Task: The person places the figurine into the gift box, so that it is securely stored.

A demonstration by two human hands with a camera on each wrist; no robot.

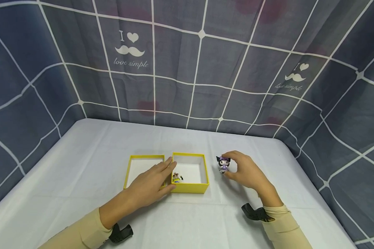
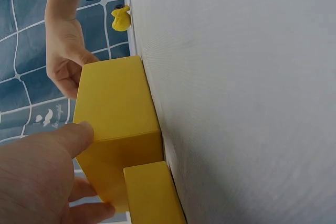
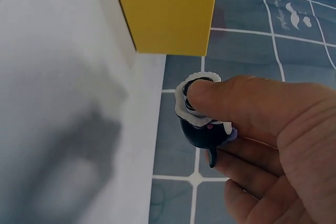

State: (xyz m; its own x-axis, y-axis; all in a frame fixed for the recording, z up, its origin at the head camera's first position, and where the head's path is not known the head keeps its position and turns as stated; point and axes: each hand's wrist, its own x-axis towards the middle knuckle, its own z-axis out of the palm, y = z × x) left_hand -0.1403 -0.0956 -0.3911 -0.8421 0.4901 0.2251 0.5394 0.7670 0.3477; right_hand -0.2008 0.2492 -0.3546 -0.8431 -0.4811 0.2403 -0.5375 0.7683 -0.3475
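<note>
A yellow box with a white inside [image 1: 190, 187] stands open on the table, a small figurine [image 1: 176, 178] at its left inner side. My left hand [image 1: 149, 185] rests against the box's left side with fingers extended; in the left wrist view its thumb touches a corner of the yellow box [image 2: 118, 98]. To the right of the box, my right hand [image 1: 247, 172] pinches a purple and black figurine [image 1: 224, 164] between thumb and fingers. The right wrist view shows the thumb on the figurine's white frilled base [image 3: 184, 106], with its dark head downward in that picture.
A shallow yellow-rimmed lid or tray [image 1: 143, 156] lies just left of the box, partly under my left hand. A small yellow object [image 2: 122, 19] shows beyond the box in the left wrist view. A checked curtain [image 1: 174, 62] surrounds the white-covered table [image 1: 187, 221].
</note>
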